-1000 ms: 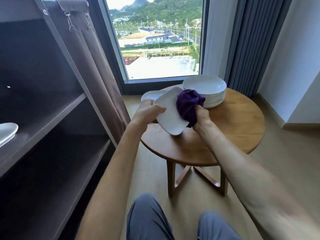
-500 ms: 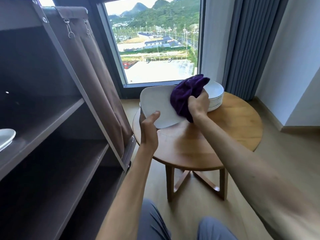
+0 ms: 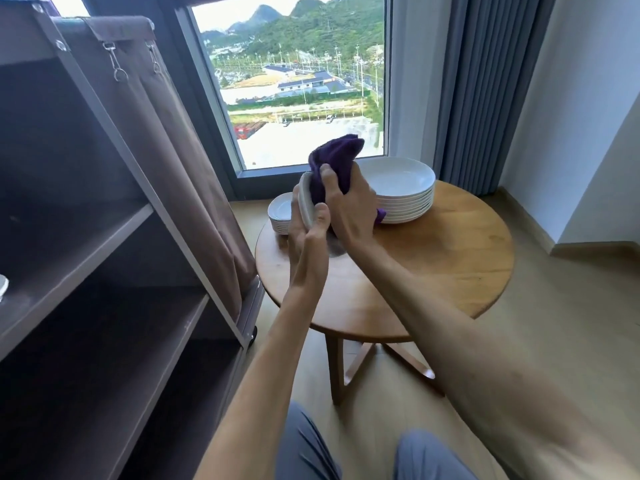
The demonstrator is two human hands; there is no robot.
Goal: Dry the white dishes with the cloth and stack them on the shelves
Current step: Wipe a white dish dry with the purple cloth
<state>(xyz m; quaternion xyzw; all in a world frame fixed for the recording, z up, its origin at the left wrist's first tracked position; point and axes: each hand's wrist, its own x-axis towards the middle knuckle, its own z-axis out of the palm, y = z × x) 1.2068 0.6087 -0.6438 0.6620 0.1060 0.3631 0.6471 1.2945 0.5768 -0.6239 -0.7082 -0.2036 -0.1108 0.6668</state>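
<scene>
My left hand grips a white dish held on edge above the round wooden table. My right hand presses a purple cloth against the dish's right face; most of that face is hidden. A stack of white bowls stands at the table's back. A lower stack of small white plates sits at the back left. One white dish shows at the left frame edge on a shelf.
A dark shelf unit with brown fabric covers fills the left side. The window and grey curtains lie behind the table. My knees in grey trousers are at the bottom.
The dish has turned from facing me to edge-on. Both hands have closed in on it, the cloth wrapped over its top. The view has shifted left.
</scene>
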